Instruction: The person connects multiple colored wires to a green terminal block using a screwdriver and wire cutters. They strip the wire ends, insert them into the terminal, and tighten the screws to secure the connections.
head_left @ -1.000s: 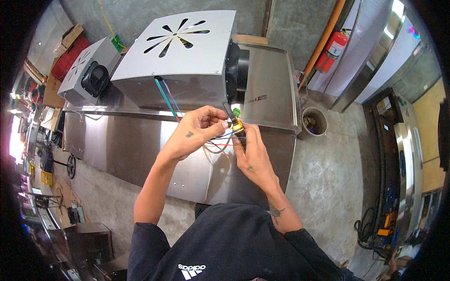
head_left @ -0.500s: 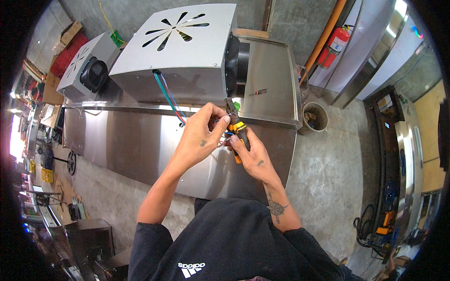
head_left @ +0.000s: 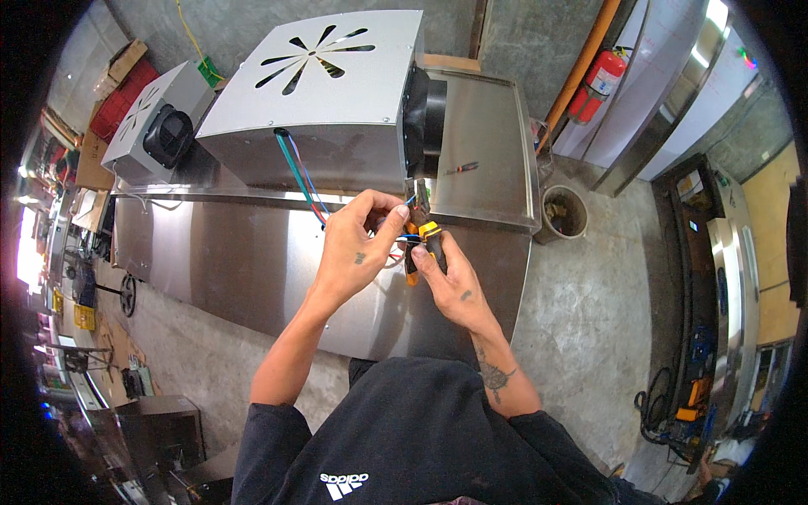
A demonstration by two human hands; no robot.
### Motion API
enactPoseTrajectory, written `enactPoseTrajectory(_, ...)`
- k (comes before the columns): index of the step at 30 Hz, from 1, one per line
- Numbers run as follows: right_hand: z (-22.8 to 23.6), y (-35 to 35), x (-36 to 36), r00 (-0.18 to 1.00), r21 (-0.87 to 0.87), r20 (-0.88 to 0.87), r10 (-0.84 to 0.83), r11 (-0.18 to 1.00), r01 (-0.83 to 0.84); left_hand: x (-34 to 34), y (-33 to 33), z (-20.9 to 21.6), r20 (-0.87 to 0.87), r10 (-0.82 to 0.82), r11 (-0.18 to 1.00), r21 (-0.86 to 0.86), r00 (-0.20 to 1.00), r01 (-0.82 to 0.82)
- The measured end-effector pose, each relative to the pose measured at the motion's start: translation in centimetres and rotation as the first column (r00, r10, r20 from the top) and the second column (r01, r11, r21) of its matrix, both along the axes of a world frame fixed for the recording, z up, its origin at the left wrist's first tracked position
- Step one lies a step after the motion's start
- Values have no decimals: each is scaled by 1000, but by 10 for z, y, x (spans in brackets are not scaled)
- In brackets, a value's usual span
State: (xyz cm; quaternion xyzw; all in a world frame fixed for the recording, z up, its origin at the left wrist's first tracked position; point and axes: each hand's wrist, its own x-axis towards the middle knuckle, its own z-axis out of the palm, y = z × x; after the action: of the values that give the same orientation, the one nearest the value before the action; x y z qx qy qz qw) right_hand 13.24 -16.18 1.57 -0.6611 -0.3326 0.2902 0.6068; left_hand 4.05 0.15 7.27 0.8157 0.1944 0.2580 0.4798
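Observation:
My right hand (head_left: 454, 282) is wrapped round a pair of pliers (head_left: 427, 229) with dark jaws and black, yellow and orange handles. Their jaws point away from me, and the handles are spread apart. Close by on the left, my left hand (head_left: 358, 240) pinches a thin blue wire (head_left: 411, 201) with thumb and forefinger, its end at the jaws. Whether the jaws touch the wire I cannot tell. Teal, blue and red wires (head_left: 296, 168) run from a hole in the large metal box (head_left: 337, 71) down towards my left hand. More loose wire ends show between the hands.
Beneath my hands lies a stainless steel bench (head_left: 227, 261). A small red-and-black hand tool (head_left: 464, 168) rests on the steel top (head_left: 484, 109) at right. A smaller vented box (head_left: 156, 118) stands at left. A bin (head_left: 564, 213) and a fire extinguisher (head_left: 598, 87) are off to the right.
The pliers have opened: their jaws and handles are wider apart, with one handle swung left. My left hand has shifted slightly left, still pinching the blue wire.

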Motion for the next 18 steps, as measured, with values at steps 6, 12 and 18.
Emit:
enactPoseTrajectory(6,-7,0,-2,995,129,-99,1,992,12,1,1,-6,148,-83,970,-215,986,114)
enactPoseTrajectory(12,1,-1,-4,992,135,-127,15,991,2,4,-2,-5,224,-127,967,-191,966,171)
enactPoseTrajectory(18,6,-4,-5,992,123,-119,-32,991,47,3,-3,-1,244,-90,978,-161,966,131)
